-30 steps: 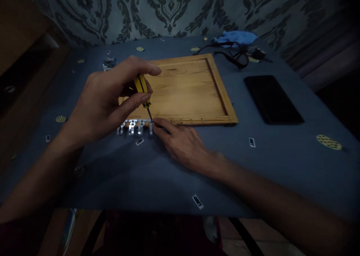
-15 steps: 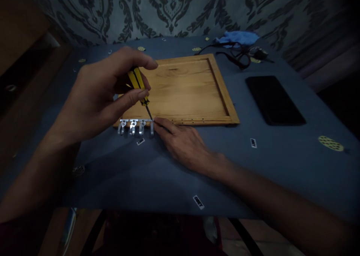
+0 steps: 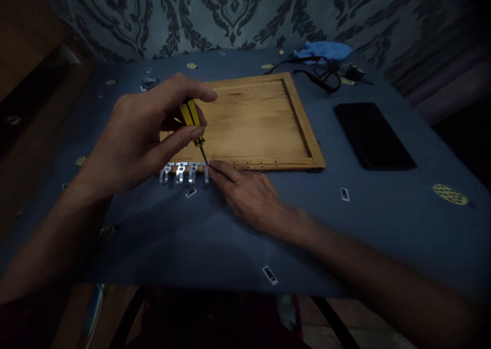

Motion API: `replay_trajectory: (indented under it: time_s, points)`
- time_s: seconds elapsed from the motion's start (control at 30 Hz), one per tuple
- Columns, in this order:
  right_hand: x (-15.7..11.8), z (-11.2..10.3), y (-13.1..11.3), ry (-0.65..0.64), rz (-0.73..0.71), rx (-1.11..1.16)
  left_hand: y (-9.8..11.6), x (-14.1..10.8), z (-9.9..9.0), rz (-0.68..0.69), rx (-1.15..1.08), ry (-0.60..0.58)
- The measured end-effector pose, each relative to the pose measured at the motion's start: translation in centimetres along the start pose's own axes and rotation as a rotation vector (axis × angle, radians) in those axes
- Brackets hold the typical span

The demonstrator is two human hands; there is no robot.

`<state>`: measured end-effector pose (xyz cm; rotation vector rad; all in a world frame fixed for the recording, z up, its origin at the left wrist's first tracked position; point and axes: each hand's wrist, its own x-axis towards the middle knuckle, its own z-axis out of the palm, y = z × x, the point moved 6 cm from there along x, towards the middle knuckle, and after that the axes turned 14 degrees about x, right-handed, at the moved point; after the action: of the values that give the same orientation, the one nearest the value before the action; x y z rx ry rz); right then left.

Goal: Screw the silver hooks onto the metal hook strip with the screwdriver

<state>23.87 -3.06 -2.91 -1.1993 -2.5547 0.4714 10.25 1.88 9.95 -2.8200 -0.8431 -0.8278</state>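
Left hand (image 3: 140, 134): grips yellow-black screwdriver (image 3: 191, 114), slightly lowered, tip staying at endmost metal hook (image 3: 206, 175); judged working in place | Right hand (image 3: 253, 198): fingertips beside tip, pinch cannot be told | Framed wooden panel (image 3: 253, 116): beyond right hand, near edge under fingers | Smartphone (image 3: 374, 136): right of panel.

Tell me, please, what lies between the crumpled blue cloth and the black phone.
Between the blue cloth and the black phone lie dark glasses and a small dark object, as the head view shows.
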Motion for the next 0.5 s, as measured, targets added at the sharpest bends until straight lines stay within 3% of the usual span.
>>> replay_trajectory:
  time_s: [0.33, 0.5]
  points:
    - [0.01, -0.09, 0.05, -0.013, 0.023, 0.020, -0.16, 0.16, 0.19, 0.003, -0.084, -0.064]
    - [0.09, -0.07, -0.02, -0.006, 0.010, 0.009, 0.10, 0.25, 0.28, 0.008, -0.004, -0.012]
